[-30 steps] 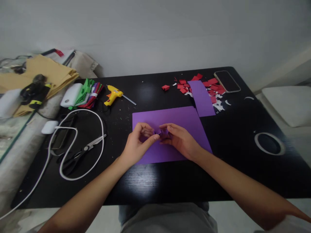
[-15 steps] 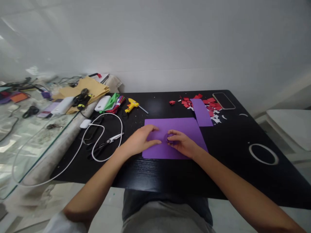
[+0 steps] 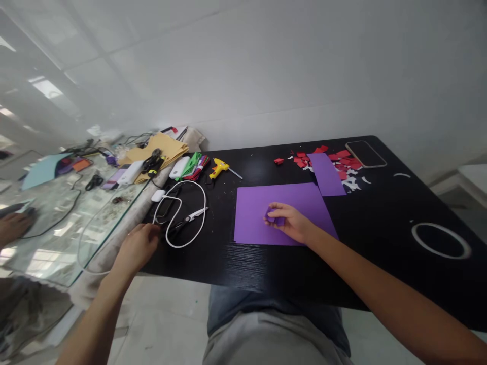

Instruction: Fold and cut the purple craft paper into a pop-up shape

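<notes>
My right hand is closed on a small folded purple paper piece, held above a large purple sheet on the black table. To the left, my left hand is by the dark handles of the scissors. Its fingers bend down over the handle end, and their tips are hidden, so I cannot tell whether they grip it. The scissors' light blades point right, within a loop of white cable.
A yellow glue gun lies behind the scissors. Red and white scraps, a purple strip and a phone are at the back right. A tape ring lies far right. Another person's hand shows at far left.
My left hand has moved left from the purple sheet to the scissors' handles. My right hand still holds the folded paper over the sheet. The view has turned left, bringing another person's hand in.
</notes>
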Action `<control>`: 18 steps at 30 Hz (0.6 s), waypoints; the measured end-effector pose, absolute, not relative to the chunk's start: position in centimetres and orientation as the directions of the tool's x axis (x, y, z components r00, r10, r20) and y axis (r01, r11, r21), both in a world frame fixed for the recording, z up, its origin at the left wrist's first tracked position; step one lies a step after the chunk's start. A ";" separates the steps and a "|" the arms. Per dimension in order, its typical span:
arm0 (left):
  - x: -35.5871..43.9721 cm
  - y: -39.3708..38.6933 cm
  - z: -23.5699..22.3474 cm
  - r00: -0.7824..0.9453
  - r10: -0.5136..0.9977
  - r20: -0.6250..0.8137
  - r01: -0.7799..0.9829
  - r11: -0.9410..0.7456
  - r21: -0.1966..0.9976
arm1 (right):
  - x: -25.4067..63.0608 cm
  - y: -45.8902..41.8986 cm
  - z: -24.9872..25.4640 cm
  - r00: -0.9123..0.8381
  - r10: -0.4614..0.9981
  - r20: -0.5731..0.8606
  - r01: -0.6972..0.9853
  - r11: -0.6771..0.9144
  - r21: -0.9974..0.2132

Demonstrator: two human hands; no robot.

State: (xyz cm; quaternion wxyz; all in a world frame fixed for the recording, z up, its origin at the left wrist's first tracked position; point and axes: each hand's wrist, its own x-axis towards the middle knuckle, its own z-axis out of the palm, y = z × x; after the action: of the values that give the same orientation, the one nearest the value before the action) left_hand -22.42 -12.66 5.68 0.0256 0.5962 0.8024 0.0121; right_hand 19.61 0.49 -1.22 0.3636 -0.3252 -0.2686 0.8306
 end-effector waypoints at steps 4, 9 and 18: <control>-22.1 -11.5 5.1 -0.152 0.984 -0.096 0.979 0.163 0.124 | 19.7 0.5 -1.1 -0.529 0.779 -0.335 -0.428 -0.587 -0.688; -22.4 -10.3 5.1 -0.096 0.982 -0.160 0.983 0.119 0.138 | 19.8 0.7 -1.1 -0.520 0.795 -0.312 -0.456 -0.567 -0.686; -22.6 -10.6 5.7 -0.102 0.982 -0.158 0.990 0.116 0.083 | 19.6 0.8 -1.3 -0.542 0.793 -0.277 -0.494 -0.567 -0.659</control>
State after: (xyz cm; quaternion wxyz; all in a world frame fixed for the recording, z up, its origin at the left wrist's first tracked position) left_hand -22.62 -10.56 5.67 0.0870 0.6644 0.7419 -0.0221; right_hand 19.60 0.80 -1.32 0.3841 -0.2853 -0.2624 0.8380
